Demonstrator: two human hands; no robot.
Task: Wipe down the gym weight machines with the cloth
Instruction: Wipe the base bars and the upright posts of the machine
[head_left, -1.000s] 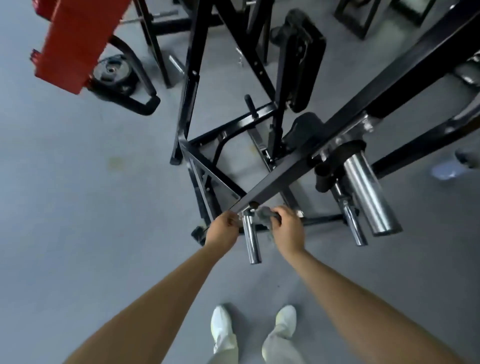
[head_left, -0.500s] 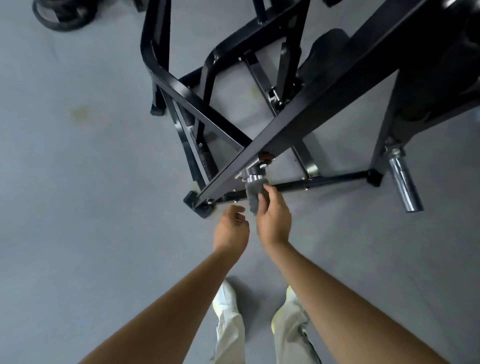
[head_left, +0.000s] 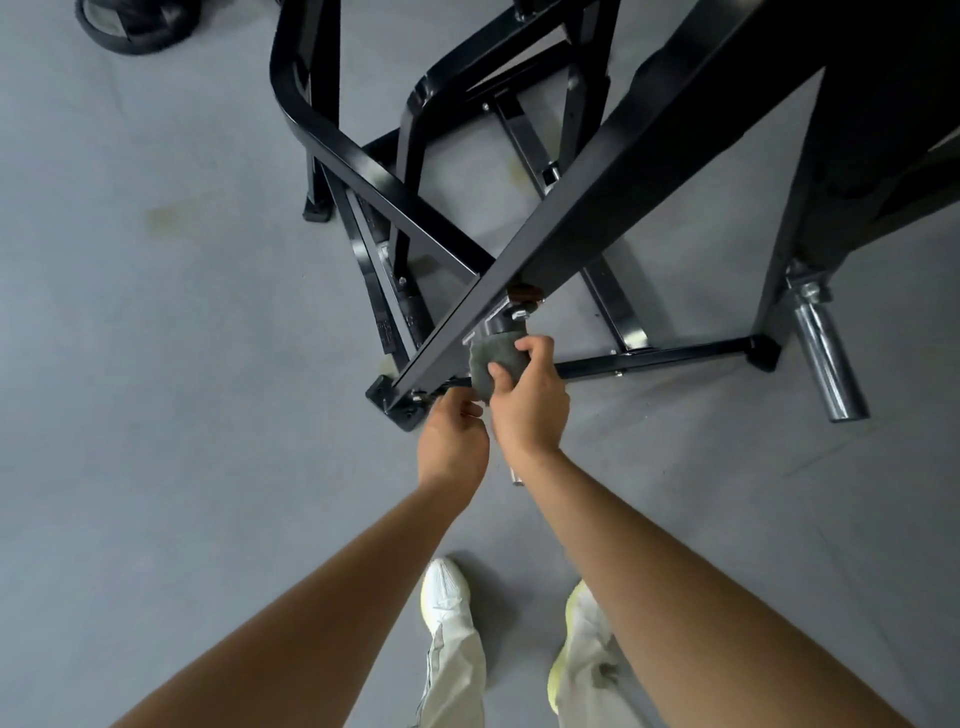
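Drawn in closer than half a second back: left hand (head_left: 452, 441), just beside right hand (head_left: 530, 405), under the slanted beam (head_left: 597, 218). Left fingers curled, on what cannot tell. Right fingers and thumb clamped on grey cloth (head_left: 488, 366), wrapped round chrome peg (head_left: 505, 325) hanging just below the beam. Mid-wipe on the peg, judging by the grip. Next, probably: slide cloth down the peg, away from the beam, keeping the wrap tight.

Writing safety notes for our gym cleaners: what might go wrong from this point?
The right hand grips the cloth round a chrome peg just under the black beam, so knuckles may scrape. A second chrome peg juts out to the right; stepping that way risks a bump.
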